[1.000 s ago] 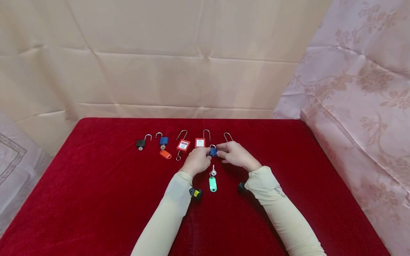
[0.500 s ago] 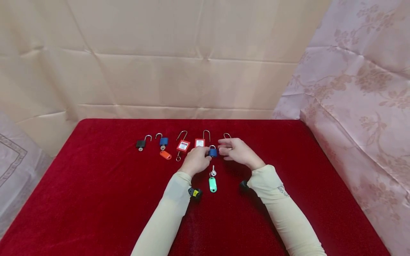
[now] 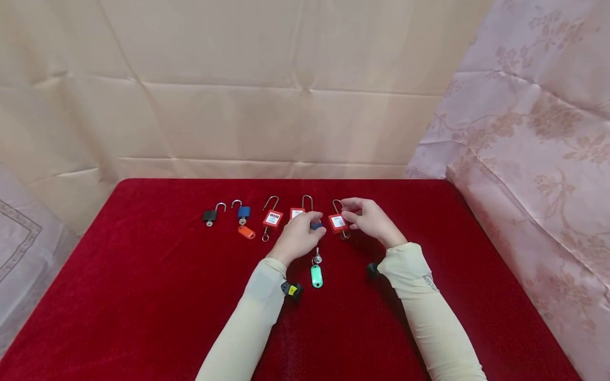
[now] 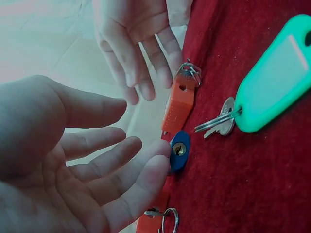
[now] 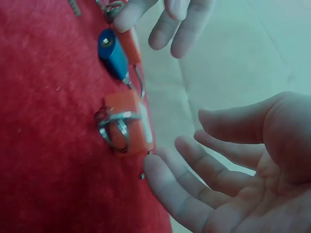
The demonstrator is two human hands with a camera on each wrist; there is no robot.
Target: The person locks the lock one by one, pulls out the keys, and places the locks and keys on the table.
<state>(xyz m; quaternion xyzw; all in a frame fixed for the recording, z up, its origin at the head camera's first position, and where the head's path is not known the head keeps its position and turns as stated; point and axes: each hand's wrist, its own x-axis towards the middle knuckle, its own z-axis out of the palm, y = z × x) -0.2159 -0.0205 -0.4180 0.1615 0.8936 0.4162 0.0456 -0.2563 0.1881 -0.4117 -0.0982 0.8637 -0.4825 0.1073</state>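
Nearest on the worktop [image 3: 143, 317], green tag [image 3: 316, 276] with key [image 3: 317, 259] attached. Just beyond, blue padlock [image 5: 112, 57], with left hand [image 3: 298, 236] at it, fingers loosely spread, touching or just beside: hard to tell. Next along, red padlock [image 3: 338, 223], with right hand [image 3: 371, 219] close in, fingers loosely extended too. Leftward, 2 more red padlocks [image 3: 273, 217], orange-tagged blue padlock [image 3: 244, 212], then black padlock [image 3: 208, 216]. Farthest back, creased beige cloth [image 3: 267, 121].

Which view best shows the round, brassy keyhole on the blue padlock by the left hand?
Left wrist: the keyhole shows face-on and sharpest. Right wrist shows it blurred; head: the blue padlock partly behind the left hand, keyhole unseen.
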